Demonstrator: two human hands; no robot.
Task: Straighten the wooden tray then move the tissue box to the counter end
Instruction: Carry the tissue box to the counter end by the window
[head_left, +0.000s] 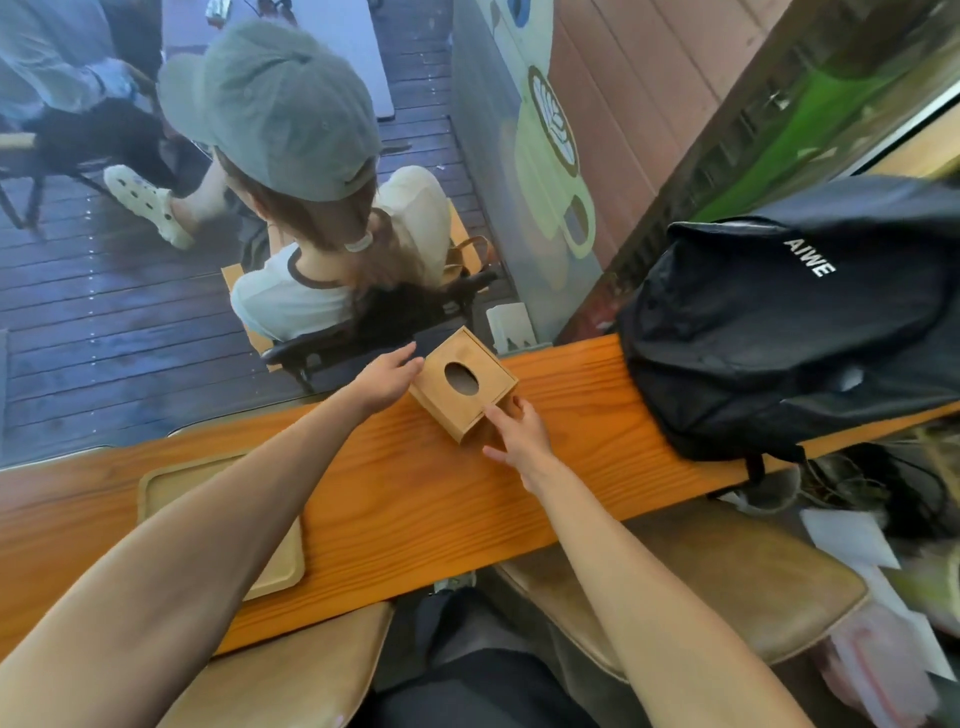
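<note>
Both hands on the tissue box (464, 383), one per side. Left hand (387, 379) lies flat against the box's left face, fingers straight and together, pointing away from the person. Right hand (519, 428) is at the near right corner, fingers curled loosely onto the right face, thumb spread out toward the person. Neither hand wraps the box; it is pressed between the two palms. Cannot tell if it is lifted or resting.

Box is wooden, oval slot on top, no tissue visible in the slot. It sits skewed to the bench (415, 493) edges, at the far edge of the bench, roughly mid-frame.

Tray (270, 566) lies on the bench to the left, near the person, mostly hidden under the left forearm. Its visible edges run roughly parallel to the bench edge. Well apart from the box.

Black backpack (779, 322) rests on the right part of the bench, near the box but not touching it.

Behind the glass past the bench, a seated person in a cap (275, 104), back turned. Two tan stools (701, 587) under the bench's near side.
</note>
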